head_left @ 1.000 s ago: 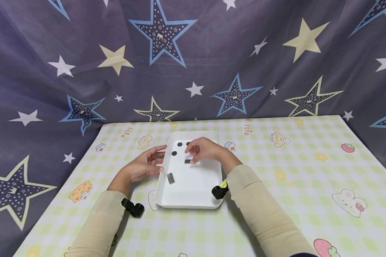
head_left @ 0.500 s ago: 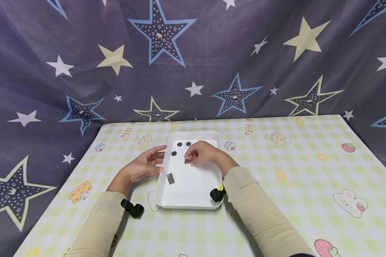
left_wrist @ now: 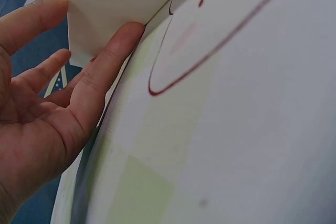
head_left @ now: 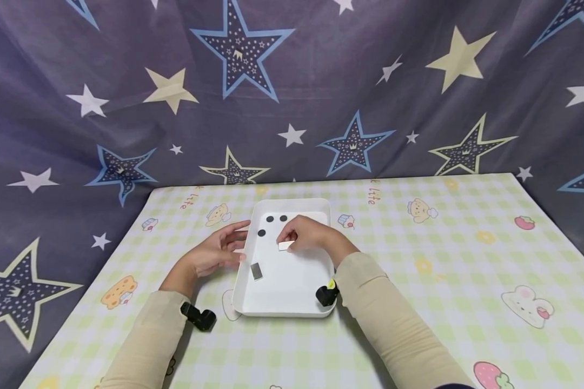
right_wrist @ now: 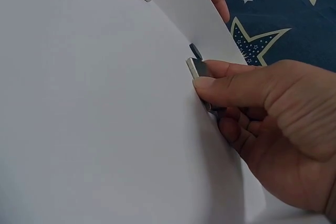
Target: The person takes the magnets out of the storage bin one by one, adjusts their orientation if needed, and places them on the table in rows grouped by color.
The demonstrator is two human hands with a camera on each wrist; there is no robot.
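Note:
My right hand (head_left: 309,233) is over the white tray (head_left: 282,296), pinching a small flat rectangular metal block (head_left: 285,246) between thumb and fingers. In the right wrist view this block (right_wrist: 192,70) shows a silvery edge and a dark face, tilted up at the tray floor. A second, similar block (head_left: 256,271) lies at the tray's left side. My left hand (head_left: 218,250) rests against the tray's left wall, fingers spread; the left wrist view has the thumb and fingertips touching the outer wall (left_wrist: 105,9).
Three black discs (head_left: 270,219) lie at the tray's far left corner. The tray stands on a table with a green-checked cartoon cloth (head_left: 448,270). A dark star-patterned curtain (head_left: 311,81) hangs behind the table. Black cameras (head_left: 199,317) sit on both wrists.
My right fingers came down onto the block and pinched it. Its visible face has turned from dark to bright white in the head view. My left hand has stayed at the tray wall.

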